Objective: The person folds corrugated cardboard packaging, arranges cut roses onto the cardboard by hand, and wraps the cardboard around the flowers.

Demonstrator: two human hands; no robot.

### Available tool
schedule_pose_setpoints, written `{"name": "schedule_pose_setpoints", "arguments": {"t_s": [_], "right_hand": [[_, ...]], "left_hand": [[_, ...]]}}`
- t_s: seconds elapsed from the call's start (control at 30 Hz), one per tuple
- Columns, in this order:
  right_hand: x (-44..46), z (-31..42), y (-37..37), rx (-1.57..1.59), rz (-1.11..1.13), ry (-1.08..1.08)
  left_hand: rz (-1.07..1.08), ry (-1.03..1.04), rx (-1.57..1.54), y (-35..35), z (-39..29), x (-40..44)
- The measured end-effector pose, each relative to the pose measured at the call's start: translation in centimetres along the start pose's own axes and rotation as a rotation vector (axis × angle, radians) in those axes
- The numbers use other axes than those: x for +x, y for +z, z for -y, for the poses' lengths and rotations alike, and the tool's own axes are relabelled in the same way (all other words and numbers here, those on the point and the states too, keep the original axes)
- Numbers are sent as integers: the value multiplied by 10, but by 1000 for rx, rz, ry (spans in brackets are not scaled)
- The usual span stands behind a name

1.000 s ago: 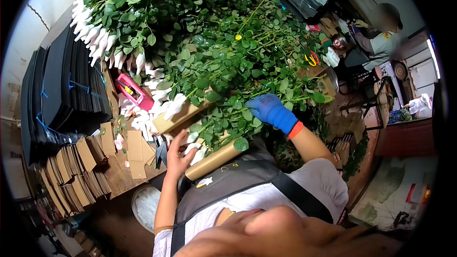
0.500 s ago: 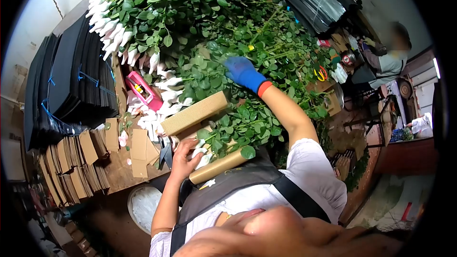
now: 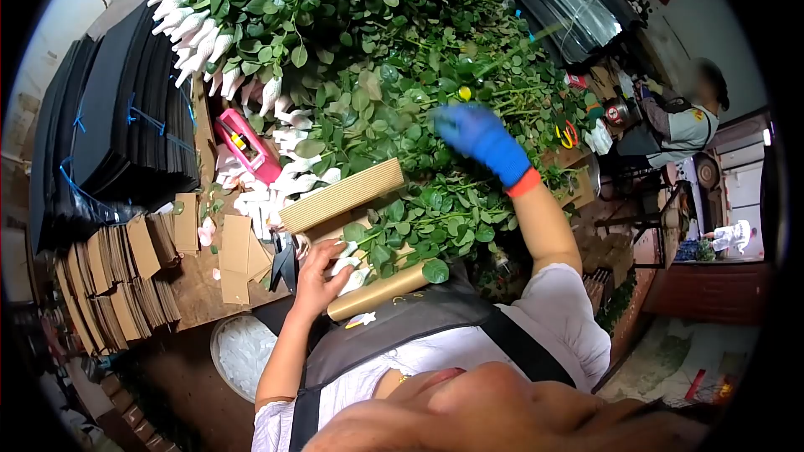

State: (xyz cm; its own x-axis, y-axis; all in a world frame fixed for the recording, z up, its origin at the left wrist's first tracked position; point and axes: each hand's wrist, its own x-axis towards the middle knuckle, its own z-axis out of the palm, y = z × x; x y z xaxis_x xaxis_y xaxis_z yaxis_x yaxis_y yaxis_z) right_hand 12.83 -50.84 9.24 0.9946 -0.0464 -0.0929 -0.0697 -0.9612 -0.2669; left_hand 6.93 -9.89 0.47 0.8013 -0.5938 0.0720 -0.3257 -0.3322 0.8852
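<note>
My left hand (image 3: 315,282), bare, is at the flower-head end of a small bunch of leafy roses (image 3: 410,230). Its fingers are curled about a white-netted rose head (image 3: 342,266). The bunch lies in a corrugated cardboard wrap, one raised side (image 3: 343,195) beyond it and a curled edge (image 3: 378,291) against my apron. My right hand (image 3: 486,140), in a blue glove with a red cuff, is over the big pile of rose stems (image 3: 394,41). Motion smears its fingers, and I cannot make out anything in them.
Dark scissors (image 3: 285,262) lie left of the wrap, near cardboard pieces (image 3: 241,253). A pink tool (image 3: 249,146) sits by netted heads. Stacked black sheets (image 3: 113,117) and cardboard (image 3: 126,284) line the left. Orange-handled scissors (image 3: 567,134) are at right. Another person (image 3: 691,121) sits beyond.
My right hand has moved right over the foliage, away from the bunch. My left hand stays at the netted heads. The whole view has shifted slightly.
</note>
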Motion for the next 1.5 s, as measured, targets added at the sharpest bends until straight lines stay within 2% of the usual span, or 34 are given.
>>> {"name": "schedule_pose_setpoints", "arguments": {"t_s": [0.03, 0.13, 0.23, 0.27, 0.37, 0.4, 0.5, 0.63, 0.73, 0.83, 0.87, 0.97, 1.0, 1.1, 1.2, 1.23, 1.3, 1.33, 1.43, 1.47, 1.5], "right_hand": [[14, -7, 1, 53, -222, 24], [77, -43, 22, 29, -360, -9], [106, -37, 24, -79, 77, 66], [100, -35, 32, -208, 121, 1], [109, -30, 62, -396, 325, 25], [106, -28, 62, -427, 299, 21], [91, -28, 55, -499, 106, -59], [45, 5, -14, -341, -589, -198], [35, 23, -41, -228, -771, -279], [45, 11, -38, -177, -630, -302], [42, 5, -46, -166, -786, -248], [40, 13, -76, -173, -997, -369], [39, 13, -72, -189, -825, -331], [17, 8, -86, -255, -926, -408], [-40, 43, -121, -319, -923, -472], [-49, 40, -119, -343, -957, -552], [-75, 52, -125, -348, -891, -615], [-86, 55, -127, -306, -861, -666], [-123, 87, -139, -421, -678, -649], [-130, 92, -140, -393, -622, -665], [-134, 96, -141, -366, -563, -688]], "left_hand": [[-2, -4, -16, 0, 0, 0], [27, -66, -57, -1, -3, 1], [16, -53, -46, 0, -1, -1], [14, -53, -45, 0, 0, -1], [-2, -18, -31, 2, 2, -1], [-13, 2, -18, 2, 2, 0], [-14, 15, -6, 2, 4, -2], [2, -25, -10, 2, 3, -2], [-9, 30, 48, -2, -4, 1], [-45, 232, 290, -7, -6, 11], [-90, 262, 324, -7, -10, 14], [-119, 175, 245, 4, -2, 13], [-145, 154, 223, 8, -6, 13], [-156, 105, 216, 10, 1, 12], [-192, 62, 107, 16, 15, 9], [-166, -4, 86, 18, 19, 8], [-161, -109, -65, 20, 12, 9], [-192, 3, -46, 27, 46, 7], [-152, -117, -268, 27, 48, 3], [-176, -129, -241, 31, 66, 1], [-186, -20, -361, 35, 69, 2]]}}
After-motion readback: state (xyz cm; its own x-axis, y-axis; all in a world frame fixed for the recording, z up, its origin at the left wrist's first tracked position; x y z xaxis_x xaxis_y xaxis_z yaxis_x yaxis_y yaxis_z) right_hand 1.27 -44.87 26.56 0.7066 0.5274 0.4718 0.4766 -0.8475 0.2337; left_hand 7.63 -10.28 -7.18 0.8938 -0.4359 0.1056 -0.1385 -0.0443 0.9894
